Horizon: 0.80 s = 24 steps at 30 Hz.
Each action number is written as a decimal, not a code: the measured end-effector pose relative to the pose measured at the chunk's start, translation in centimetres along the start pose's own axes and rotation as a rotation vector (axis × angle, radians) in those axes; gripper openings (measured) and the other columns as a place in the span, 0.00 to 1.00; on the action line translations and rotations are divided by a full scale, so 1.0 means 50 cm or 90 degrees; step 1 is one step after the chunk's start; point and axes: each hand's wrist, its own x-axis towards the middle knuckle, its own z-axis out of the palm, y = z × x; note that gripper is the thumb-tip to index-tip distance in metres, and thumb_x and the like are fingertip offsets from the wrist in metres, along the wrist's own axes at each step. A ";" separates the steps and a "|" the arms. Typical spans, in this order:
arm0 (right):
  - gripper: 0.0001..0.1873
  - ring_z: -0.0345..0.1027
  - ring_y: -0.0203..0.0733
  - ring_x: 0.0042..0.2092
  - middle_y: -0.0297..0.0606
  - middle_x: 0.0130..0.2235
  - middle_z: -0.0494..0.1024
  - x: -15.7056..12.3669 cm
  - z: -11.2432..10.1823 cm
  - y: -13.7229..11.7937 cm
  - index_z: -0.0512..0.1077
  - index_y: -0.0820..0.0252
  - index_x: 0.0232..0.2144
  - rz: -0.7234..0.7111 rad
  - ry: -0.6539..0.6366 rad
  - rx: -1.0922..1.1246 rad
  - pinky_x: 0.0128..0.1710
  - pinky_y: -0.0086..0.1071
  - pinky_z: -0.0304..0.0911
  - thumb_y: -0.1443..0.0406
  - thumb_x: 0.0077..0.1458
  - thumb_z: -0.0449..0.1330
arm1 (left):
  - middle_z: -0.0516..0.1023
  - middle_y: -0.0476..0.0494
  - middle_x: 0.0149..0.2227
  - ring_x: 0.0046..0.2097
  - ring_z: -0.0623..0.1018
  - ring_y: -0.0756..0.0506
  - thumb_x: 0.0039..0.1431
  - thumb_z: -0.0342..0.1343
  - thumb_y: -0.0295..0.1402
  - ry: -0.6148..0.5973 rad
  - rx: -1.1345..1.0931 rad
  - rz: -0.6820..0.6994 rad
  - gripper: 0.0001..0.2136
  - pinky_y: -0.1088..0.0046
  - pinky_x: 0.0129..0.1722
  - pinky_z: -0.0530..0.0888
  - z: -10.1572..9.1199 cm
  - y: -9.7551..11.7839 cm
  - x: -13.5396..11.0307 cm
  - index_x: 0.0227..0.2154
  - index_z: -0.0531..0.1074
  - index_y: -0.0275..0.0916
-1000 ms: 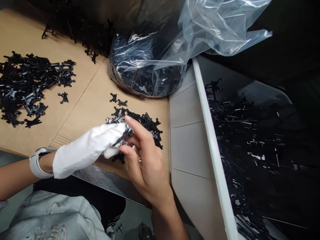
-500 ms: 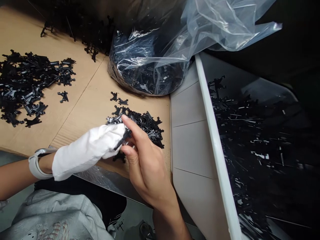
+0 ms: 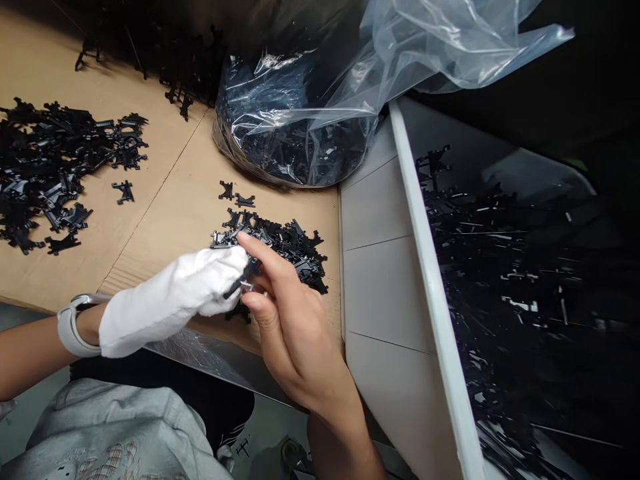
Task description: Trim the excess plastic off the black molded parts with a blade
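My left hand (image 3: 183, 293), in a white glove, is closed on a small black plastic part (image 3: 251, 268). My bare right hand (image 3: 300, 333) meets it from the right, its index finger and thumb curled around the same part. A small shiny pale piece (image 3: 248, 287) shows by the right thumb; I cannot make out whether it is separate. Much of the held part is covered by the glove and fingers. Just beyond my hands lies a pile of similar black parts (image 3: 300, 250), with two loose parts (image 3: 245, 200) behind it.
A larger pile of black parts (image 3: 55, 157) lies at the left on the cardboard-covered table (image 3: 160, 227). A clear plastic bag (image 3: 300, 147) full of parts stands at the back. On the right, a pale bin wall (image 3: 425, 260) rises beside a deep bin with many black parts (image 3: 515, 287).
The whole view has shifted slightly. The pale piece by my right thumb shows more clearly now; both hands stay together around the black part.
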 end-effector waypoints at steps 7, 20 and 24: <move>0.23 0.75 0.43 0.35 0.37 0.37 0.81 -0.002 0.001 0.000 0.61 0.58 0.68 0.001 0.000 -0.022 0.34 0.37 0.72 0.62 0.77 0.45 | 0.78 0.33 0.64 0.66 0.77 0.43 0.72 0.48 0.27 -0.023 0.023 0.033 0.17 0.60 0.70 0.70 -0.005 0.003 0.006 0.59 0.73 0.32; 0.22 0.76 0.42 0.34 0.40 0.40 0.83 0.000 0.003 0.000 0.63 0.58 0.67 -0.001 0.010 -0.063 0.32 0.36 0.71 0.61 0.77 0.46 | 0.79 0.29 0.62 0.65 0.78 0.44 0.73 0.48 0.28 -0.001 0.070 0.077 0.17 0.64 0.69 0.71 0.001 0.001 -0.001 0.59 0.71 0.26; 0.22 0.76 0.42 0.35 0.41 0.41 0.83 0.001 0.002 -0.002 0.64 0.61 0.66 -0.005 0.010 -0.050 0.33 0.36 0.71 0.62 0.77 0.46 | 0.79 0.28 0.62 0.66 0.77 0.42 0.74 0.48 0.30 -0.011 0.043 0.052 0.17 0.63 0.71 0.69 -0.002 0.000 -0.001 0.58 0.73 0.28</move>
